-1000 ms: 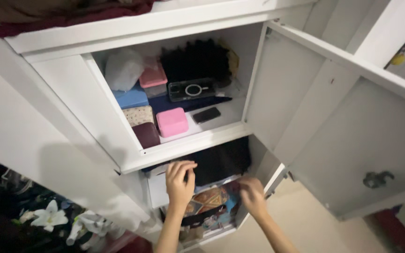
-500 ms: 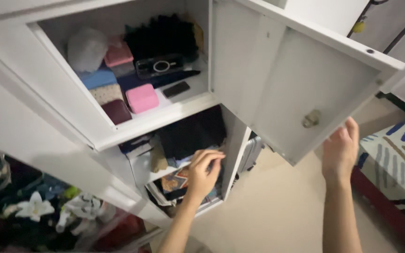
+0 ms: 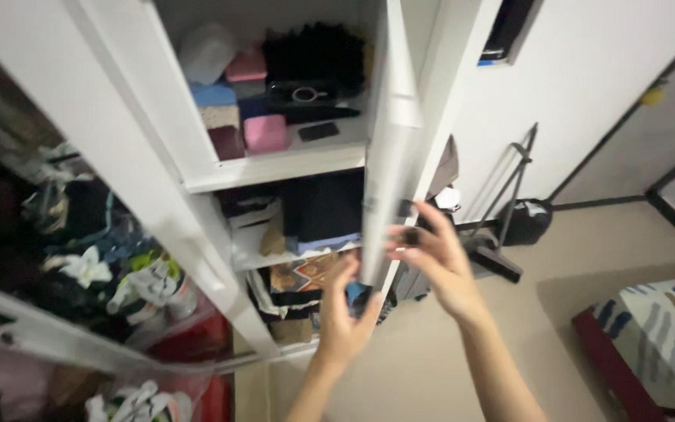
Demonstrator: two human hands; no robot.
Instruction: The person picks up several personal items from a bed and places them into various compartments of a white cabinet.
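Door position has changed: the white cabinet door (image 3: 391,141), swung wide half a second ago, is now seen almost edge-on, close to the cabinet front. The right hand (image 3: 435,262), previously at the outer face near the knob, is now placed at the lower edge of the door, fingers spread and pressed to the panel; a firm grip cannot be confirmed. The left hand (image 3: 345,312), earlier laid on the folded items of the lower shelf (image 3: 306,273), is now raised just before the door's inner edge, fingers open and holding nothing. Closing is judged to be well advanced. The upper shelf (image 3: 275,164) remains in view, with a pink box (image 3: 266,133) and a black pouch (image 3: 314,55) on it. A dark bag (image 3: 525,221) is seen on the floor by the wall.
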